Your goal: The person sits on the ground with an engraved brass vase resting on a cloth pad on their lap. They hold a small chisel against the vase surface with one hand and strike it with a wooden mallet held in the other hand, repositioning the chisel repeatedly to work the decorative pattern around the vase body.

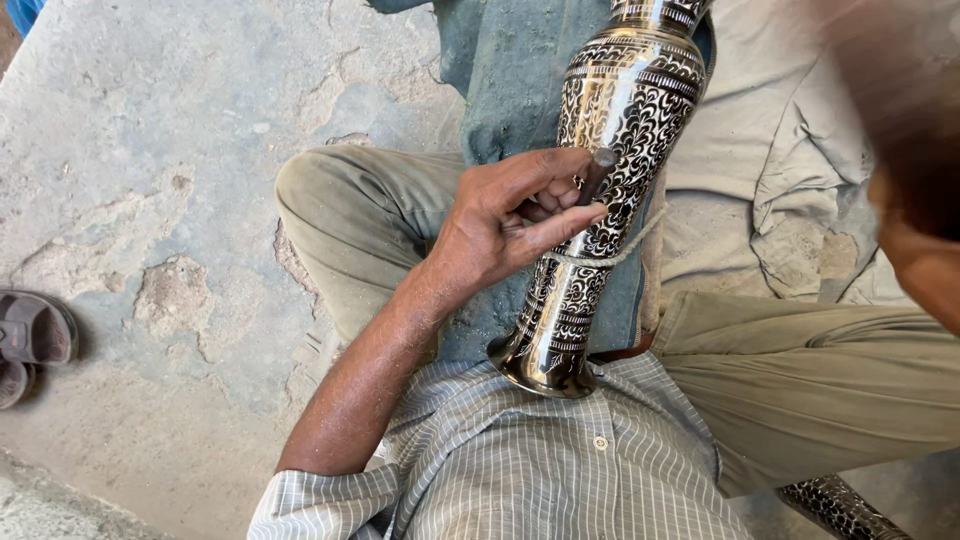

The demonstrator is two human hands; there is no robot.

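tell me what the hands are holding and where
The left hand pinches a small dark tool near its tip, pressed against the middle of the vase. The right hand is blurred; cannot tell.

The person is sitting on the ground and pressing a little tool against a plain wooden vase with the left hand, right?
Not quite. The vase is not plain wood: the head view shows shiny metal covered in black and silver leafy patterns. The rest holds: the person sits on the ground, and the left hand presses a small dark tool against it.
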